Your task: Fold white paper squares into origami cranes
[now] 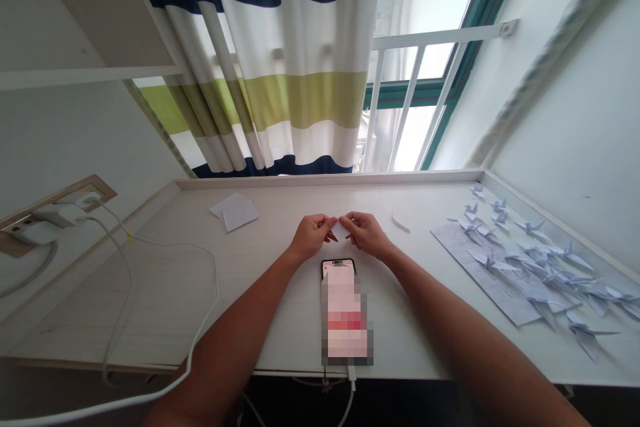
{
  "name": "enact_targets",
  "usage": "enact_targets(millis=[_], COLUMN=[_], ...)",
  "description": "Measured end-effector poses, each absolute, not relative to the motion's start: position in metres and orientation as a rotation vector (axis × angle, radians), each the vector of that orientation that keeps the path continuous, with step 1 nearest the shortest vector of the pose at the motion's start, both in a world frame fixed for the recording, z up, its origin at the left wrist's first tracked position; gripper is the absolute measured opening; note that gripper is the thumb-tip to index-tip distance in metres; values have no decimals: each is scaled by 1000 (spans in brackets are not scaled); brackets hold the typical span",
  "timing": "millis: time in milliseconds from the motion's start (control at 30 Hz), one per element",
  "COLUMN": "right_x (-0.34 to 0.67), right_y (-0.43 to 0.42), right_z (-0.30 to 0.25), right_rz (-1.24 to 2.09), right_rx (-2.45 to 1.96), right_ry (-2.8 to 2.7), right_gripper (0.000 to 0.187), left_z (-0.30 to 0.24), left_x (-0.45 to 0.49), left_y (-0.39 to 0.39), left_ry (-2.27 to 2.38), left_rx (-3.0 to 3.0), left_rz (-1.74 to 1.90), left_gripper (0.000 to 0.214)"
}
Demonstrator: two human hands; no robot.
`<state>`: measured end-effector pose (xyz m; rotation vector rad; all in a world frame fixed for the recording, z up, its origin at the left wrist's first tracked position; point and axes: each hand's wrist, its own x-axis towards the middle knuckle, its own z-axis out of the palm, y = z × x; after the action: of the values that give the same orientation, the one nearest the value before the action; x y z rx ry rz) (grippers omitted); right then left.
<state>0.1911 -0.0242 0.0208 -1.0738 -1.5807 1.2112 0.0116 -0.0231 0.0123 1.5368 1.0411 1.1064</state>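
Note:
My left hand [314, 235] and my right hand [367, 232] meet above the middle of the white desk, fingertips almost touching. Both are closed in a pinch on a small piece of white paper [341, 230], which barely stands out against the desk; its folds are too small to make out. Just below the hands lies a phone [345, 310] with its screen lit and partly blurred, a cable plugged into its lower end. A curled white paper strip [401, 221] rests to the right of my right hand.
Square white sheets [241, 212] lie at the back left. Several folded paper cranes [547, 267] crowd the right side, some on a written sheet [470, 260]. A white cable [217, 274] loops from the wall socket [55, 214] across the left. A raised rim [325, 182] edges the back.

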Motion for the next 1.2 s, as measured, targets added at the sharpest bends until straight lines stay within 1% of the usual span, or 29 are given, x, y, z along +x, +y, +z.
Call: enact_targets(millis=[167, 367, 733, 867, 1000, 1200], right_x=[187, 186, 193, 193, 194, 196], right_y=[-25, -25, -23, -24, -19, -16], right_z=[23, 22, 19, 19, 14, 15], right_rz=[1139, 1216, 1224, 1180, 1175, 1032], right_rx=[-1051, -1076, -1008, -987, -969, -912], right_ry=[-1599, -1564, -1535, -1538, -1484, -1574], right_gripper=[43, 46, 39, 40, 41, 35], left_z=[13, 10, 10, 10, 9, 9], left_x=[12, 12, 9, 8, 8, 8], left_y=[-23, -24, -26, -27, -25, -23], left_ry=[1019, 1029, 936, 884, 888, 1073], left_rx=[1500, 1497, 1491, 1502, 1505, 1706], left_rz=[1111, 1148, 959, 902, 1003, 1282], left_gripper=[48, 45, 45, 44, 43, 29])
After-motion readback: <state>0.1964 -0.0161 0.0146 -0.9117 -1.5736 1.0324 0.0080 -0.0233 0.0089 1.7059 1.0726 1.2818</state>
